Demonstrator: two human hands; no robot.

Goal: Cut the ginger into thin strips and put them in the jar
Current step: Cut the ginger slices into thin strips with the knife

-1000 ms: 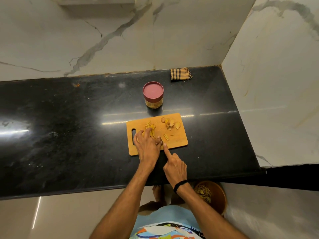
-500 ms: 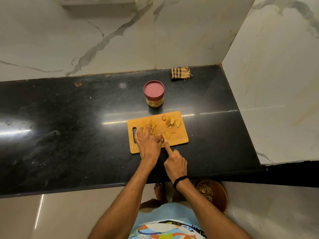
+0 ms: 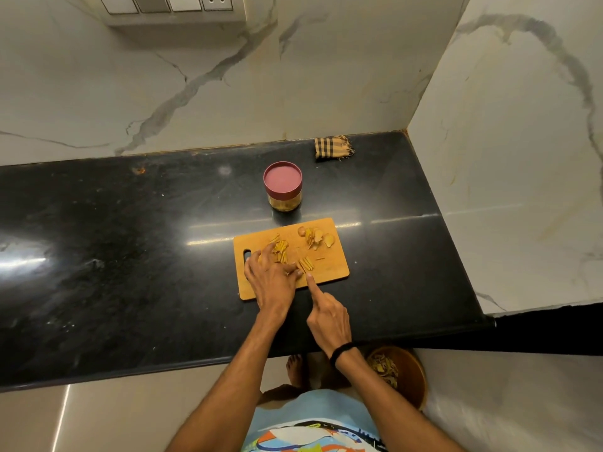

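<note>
Left hand (image 3: 270, 283) on cutting board (image 3: 330, 269), fingers spread, pressing ginger strips (image 3: 280, 252). Right hand (image 3: 329, 318): index extended, rest curled, grip unclear. Lidded jar (image 3: 283, 185) behind board.

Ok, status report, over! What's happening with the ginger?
Left hand resting on ginger strips on cutting board. Right hand index finger out, grip unclear. Jar closed.
</note>
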